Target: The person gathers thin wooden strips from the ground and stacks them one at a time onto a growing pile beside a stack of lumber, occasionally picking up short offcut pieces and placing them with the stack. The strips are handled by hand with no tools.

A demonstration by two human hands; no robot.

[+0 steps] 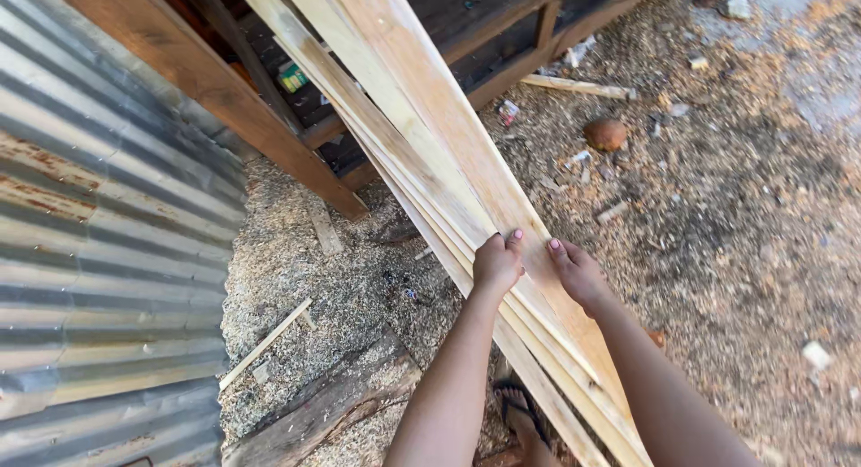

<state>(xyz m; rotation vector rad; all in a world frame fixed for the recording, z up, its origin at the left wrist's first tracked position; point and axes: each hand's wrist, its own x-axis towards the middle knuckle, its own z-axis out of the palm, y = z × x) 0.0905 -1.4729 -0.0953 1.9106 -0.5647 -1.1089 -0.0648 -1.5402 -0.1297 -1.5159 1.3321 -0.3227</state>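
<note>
Planks (421, 117) under both hands' fingers (513, 243)

Both forearms are bare, with no sleeves, watch or bracelets in sight. The left hand (496, 263) and the right hand (577, 271) wear no gloves or rings, and the fingernails are painted pink. Near the bottom edge, one foot (525, 419) wears a dark flip-flop sandal (513, 397).

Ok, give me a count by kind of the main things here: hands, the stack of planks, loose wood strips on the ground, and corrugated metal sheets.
Hands: 2, left hand and right hand, both on the stack
Stack of pale planks: 1
Loose wood strips: 2
Corrugated metal sheet: 1
Total: 6
</note>
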